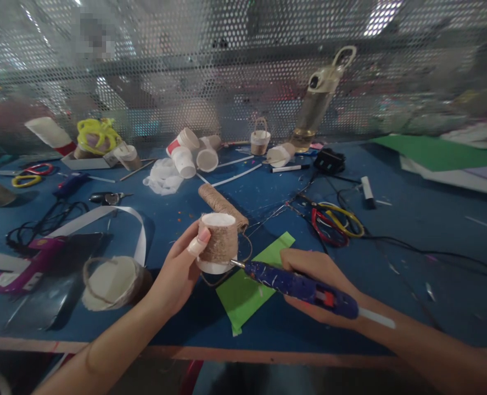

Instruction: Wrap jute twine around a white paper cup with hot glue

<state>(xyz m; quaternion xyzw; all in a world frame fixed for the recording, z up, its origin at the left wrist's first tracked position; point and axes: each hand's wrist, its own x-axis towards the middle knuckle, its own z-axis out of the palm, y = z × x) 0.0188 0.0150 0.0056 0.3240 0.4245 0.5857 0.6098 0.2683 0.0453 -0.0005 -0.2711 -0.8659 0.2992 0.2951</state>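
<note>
My left hand point(185, 263) is closed around a paper cup point(219, 244) wrapped mostly in brown twine, with a bare white band at its lower end. In my right hand point(321, 274) is a blue glue gun point(296, 286) with a red part on its body and a white glue stick at the back. Its metal nozzle meets the cup at the lower edge of the twine. Behind the cup lies a roll of twine point(222, 206), and a loose strand hangs by the cup. Green paper point(247, 288) lies below the nozzle.
Red and yellow scissors point(337, 224) and black cords lie on the right. A twine-handled cup point(113, 282), a dark phone-like slab point(57, 285) and a purple tool point(29, 266) are at left. White cups point(183, 160) and a bottle point(315, 104) stand near the perforated screen point(210, 71).
</note>
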